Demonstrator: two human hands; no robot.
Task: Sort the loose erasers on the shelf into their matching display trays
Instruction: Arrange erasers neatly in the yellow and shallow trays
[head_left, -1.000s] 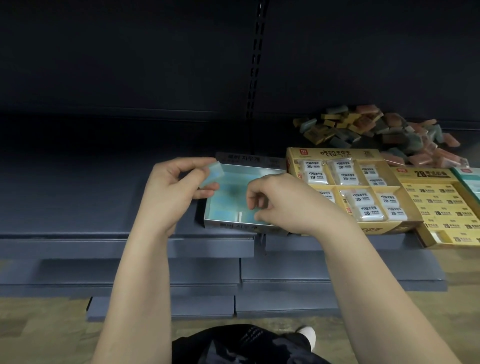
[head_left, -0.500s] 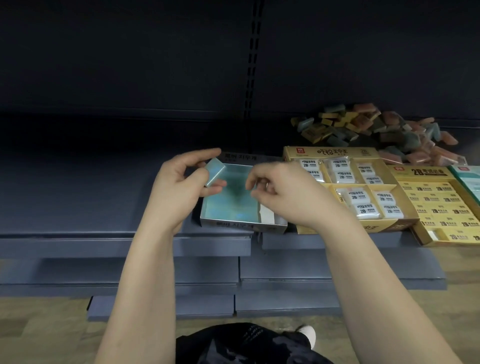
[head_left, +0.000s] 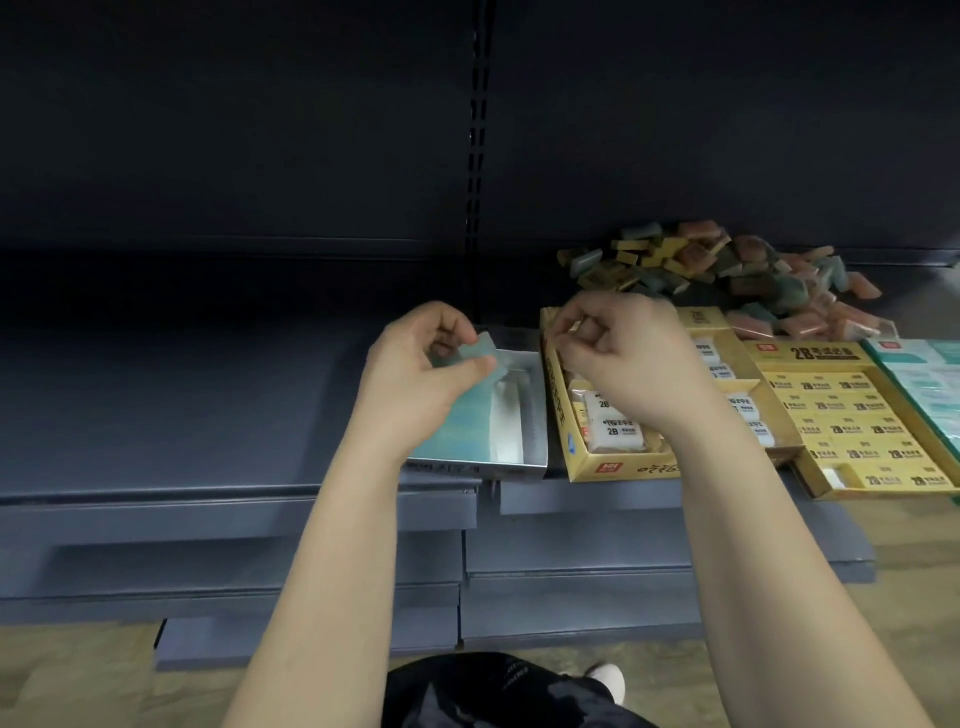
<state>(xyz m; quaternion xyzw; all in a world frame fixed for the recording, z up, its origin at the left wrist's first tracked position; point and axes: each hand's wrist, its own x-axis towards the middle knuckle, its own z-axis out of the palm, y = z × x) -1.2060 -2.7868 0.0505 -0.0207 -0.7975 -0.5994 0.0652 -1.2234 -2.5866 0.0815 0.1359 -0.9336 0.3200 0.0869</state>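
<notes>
My left hand pinches a pale teal eraser between thumb and fingers, above the back left of a silver tray with a teal floor. A white strip lies along the tray's right side. My right hand hovers with curled fingers over the yellow tray of wrapped white 2B erasers; whether it holds anything I cannot tell. A heap of loose teal, yellow and pink erasers lies at the back right of the shelf.
A yellow tray of yellow-sleeved 2B erasers sits right of the white ones, and a teal tray is at the far right edge. The dark shelf stretches to the left. Lower shelf ledges and my shoe are below.
My right hand rose from the teal tray's front and moved right, over the yellow tray. My left hand kept hold of the teal eraser and shifted slightly over the tray.
</notes>
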